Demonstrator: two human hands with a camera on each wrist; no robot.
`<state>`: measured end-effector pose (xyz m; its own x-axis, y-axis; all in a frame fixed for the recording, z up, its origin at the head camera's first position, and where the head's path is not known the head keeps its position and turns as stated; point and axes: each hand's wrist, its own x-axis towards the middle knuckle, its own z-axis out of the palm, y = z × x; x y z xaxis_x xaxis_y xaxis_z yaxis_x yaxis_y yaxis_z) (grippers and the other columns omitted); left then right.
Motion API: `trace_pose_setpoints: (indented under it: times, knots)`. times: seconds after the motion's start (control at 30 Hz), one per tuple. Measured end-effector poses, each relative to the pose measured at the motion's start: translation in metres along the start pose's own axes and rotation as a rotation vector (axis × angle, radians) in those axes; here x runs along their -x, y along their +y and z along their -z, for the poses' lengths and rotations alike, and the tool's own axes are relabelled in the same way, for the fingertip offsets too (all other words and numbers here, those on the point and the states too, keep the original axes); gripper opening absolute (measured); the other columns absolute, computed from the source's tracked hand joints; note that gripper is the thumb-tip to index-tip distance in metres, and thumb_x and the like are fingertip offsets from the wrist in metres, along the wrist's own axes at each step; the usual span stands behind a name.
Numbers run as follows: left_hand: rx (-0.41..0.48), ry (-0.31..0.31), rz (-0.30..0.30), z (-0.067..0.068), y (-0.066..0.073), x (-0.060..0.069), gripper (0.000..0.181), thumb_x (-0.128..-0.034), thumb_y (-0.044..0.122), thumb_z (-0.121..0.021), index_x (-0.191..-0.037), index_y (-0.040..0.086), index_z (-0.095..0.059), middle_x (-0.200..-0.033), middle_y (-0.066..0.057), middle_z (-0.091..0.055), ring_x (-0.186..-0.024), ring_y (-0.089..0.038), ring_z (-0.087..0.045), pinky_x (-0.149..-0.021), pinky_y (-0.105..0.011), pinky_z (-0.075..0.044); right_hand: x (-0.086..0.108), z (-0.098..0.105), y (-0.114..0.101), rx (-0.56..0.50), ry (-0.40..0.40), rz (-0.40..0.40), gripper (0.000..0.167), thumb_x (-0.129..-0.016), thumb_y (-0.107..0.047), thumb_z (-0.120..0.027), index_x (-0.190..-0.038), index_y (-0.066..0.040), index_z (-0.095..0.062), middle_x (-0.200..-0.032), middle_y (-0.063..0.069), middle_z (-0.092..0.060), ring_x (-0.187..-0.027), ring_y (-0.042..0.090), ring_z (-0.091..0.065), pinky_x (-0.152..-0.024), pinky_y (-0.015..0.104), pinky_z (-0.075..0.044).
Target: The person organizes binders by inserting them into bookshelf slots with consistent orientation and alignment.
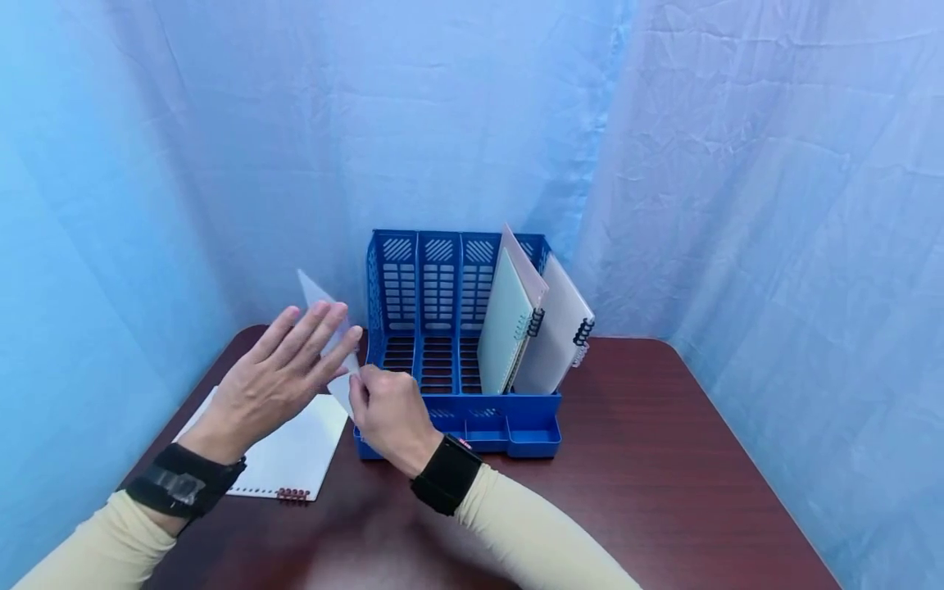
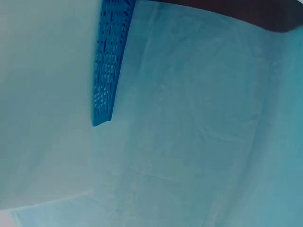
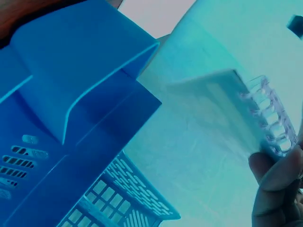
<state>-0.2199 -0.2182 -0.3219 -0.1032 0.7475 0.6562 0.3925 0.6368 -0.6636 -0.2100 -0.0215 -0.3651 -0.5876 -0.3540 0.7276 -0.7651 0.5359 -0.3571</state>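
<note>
My right hand (image 1: 394,414) grips a thin pale notebook (image 1: 313,288) by its bound edge, left of the blue file rack (image 1: 460,406). Clear plastic binding rings (image 3: 272,118) show beside the thumb and fingers in the right wrist view. With straight, slightly spread fingers, my left hand (image 1: 280,377) is at the notebook's near side; whether it touches cannot be seen. In the left wrist view the notebook's pale cover (image 2: 47,94) fills the left side. Under the hands, a white notebook (image 1: 295,451) with red rings lies flat on the table.
Toward the rack's right side, a pale green notebook (image 1: 505,328), a pinkish one (image 1: 527,266) behind it and a white one (image 1: 553,336) with black rings stand leaning. Small trays (image 1: 534,438) line the rack's front. Pale curtains (image 1: 472,123) surround the dark table (image 1: 649,475).
</note>
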Motion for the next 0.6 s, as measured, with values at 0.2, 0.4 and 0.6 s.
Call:
trace_pose_setpoints:
  times: [0.2,0.4,0.6]
  knots:
    - [0.236,0.055,0.298,-0.022,0.004,0.010,0.072,-0.1080,0.049,-0.041,-0.154,-0.004,-0.028,-0.161,-0.026,-0.032,-0.147,-0.042,-0.035,-0.118,-0.053,-0.031,-0.002,0.017,0.004,-0.063,0.136,-0.025,0.020,-0.103,-0.011,-0.060,-0.088,-0.001,-0.069,-0.082,0.009,-0.074,-0.068,0.013,-0.073,-0.066,0.014,-0.054]
    - [0.416,-0.221,0.683,-0.042,0.025,0.028,0.090,-0.1034,0.062,-0.041,-0.157,-0.007,-0.021,-0.159,-0.031,-0.033,-0.137,-0.048,-0.047,-0.097,-0.061,-0.049,-0.008,0.032,0.014,-0.078,0.277,-0.006,0.032,-0.101,-0.007,-0.063,-0.069,-0.006,-0.055,-0.061,0.003,-0.057,-0.049,0.009,-0.056,-0.047,0.011,-0.039]
    - [0.598,-0.577,0.984,-0.058,0.045,0.028,0.087,-0.1048,0.053,-0.047,-0.157,-0.010,-0.018,-0.153,-0.035,-0.039,-0.129,-0.051,-0.053,-0.091,-0.062,-0.051,-0.014,0.041,0.024,-0.042,0.379,0.002,0.039,-0.100,-0.005,-0.063,-0.065,-0.009,-0.045,-0.056,-0.001,-0.039,-0.045,0.008,-0.043,-0.043,0.016,-0.031]
